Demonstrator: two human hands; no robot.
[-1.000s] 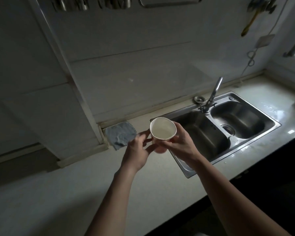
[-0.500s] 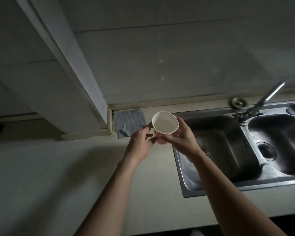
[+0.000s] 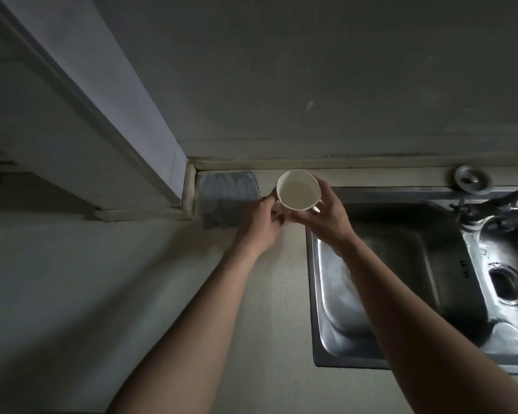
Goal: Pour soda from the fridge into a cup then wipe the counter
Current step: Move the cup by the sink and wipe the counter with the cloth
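Pale counter holds a stainless steel double sink at three o'clock and a folded blue-grey cloth. Between them, left hand and right hand both curl round an upright white paper cup, perhaps part-filled. The cloth sits at its nine o'clock, nearer the left.

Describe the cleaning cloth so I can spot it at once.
Start at the steel sink and follow the back edge of the counter leftward past the white cup. In the corner by the wall trim lies the cloth, partly behind the left hand. It is grey-blue and textured, the only fabric on the counter.
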